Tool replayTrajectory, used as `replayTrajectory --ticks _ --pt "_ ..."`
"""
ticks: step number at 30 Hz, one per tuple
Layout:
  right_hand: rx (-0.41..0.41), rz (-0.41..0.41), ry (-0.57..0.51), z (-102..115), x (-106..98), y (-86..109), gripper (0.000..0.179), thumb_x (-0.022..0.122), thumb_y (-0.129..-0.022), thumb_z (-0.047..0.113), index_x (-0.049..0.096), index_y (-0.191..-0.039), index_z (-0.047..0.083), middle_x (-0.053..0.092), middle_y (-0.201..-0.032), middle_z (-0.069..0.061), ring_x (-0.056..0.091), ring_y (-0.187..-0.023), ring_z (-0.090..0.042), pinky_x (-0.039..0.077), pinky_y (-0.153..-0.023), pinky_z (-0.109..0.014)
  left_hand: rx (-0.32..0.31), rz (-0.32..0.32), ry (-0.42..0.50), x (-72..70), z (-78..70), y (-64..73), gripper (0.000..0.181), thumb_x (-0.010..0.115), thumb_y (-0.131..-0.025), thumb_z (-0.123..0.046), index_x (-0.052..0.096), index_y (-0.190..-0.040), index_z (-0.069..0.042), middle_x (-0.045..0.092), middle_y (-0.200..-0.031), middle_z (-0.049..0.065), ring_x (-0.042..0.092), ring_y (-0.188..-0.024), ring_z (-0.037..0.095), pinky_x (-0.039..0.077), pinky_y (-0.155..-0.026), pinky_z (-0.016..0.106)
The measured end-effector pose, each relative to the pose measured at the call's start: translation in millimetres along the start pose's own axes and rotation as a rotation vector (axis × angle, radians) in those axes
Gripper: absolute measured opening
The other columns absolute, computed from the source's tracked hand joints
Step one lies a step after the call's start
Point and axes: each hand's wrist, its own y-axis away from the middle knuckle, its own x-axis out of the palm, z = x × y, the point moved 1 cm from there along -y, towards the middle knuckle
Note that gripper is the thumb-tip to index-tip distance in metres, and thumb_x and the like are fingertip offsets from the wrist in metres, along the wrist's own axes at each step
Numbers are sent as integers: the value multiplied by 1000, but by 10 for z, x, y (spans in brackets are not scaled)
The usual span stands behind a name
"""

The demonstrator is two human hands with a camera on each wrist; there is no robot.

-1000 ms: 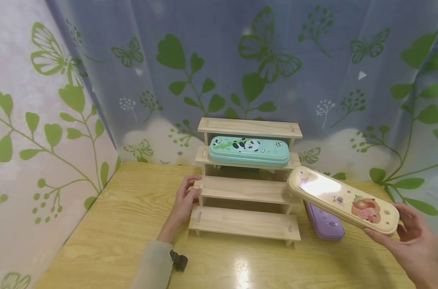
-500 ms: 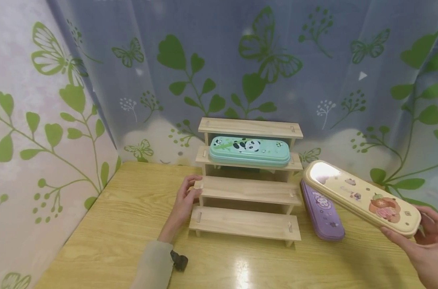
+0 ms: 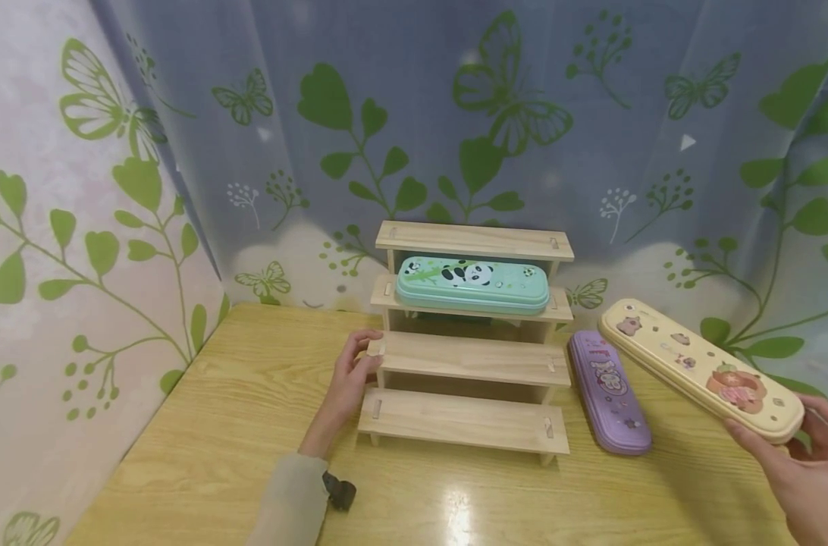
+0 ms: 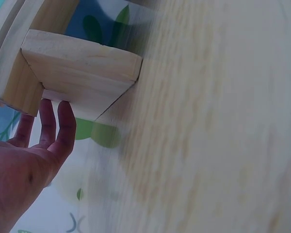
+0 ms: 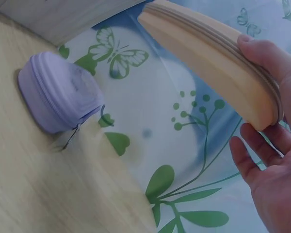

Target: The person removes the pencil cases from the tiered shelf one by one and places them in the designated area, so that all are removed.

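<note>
The curtain fills the top of the frame, the table the bottom. At centre stands the rack, with the teal case on its second-highest shelf. The yellow case tilts above the table at lower right, right of the purple case lying there. The right hand holds the yellow case's end between its fingers; the left hand grips the rack's left side.

At 12 o'clock we see a blue cloth with green leaves and butterflies. At 9 o'clock hangs a pale, leafy cloth. At 6 o'clock we see a yellow table with a shiny spot.
</note>
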Motion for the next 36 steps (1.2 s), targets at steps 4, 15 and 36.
replayTrajectory --ticks 4,15,36 --pt "52 -42 118 -56 -17 -11 68 73 -74 -24 61 -128 14 72 -108 13 61 -72 -1 46 -57 -8 -4 0 5 -5 4 0 37 50 -98 -9 52 -135 -10 50 -135 18 59 -101 21 58 -85 44" --pt "72 -122 424 -209 -50 -3 70 84 -77 -3 56 -133 28 60 -105 29 56 -83 11 44 -65 0 9 -4 8 -6 6 2 37 51 -98 -10 52 -135 -9 51 -135 17 59 -100 21 59 -82 39" --pt "173 -186 502 -470 -27 -131 70 86 -80 19 51 -140 27 48 -104 30 48 -84 15 41 -61 3 9 0 23 -12 20 -8 38 52 -97 -11 53 -134 -10 50 -136 17 58 -100 22 58 -82 38"
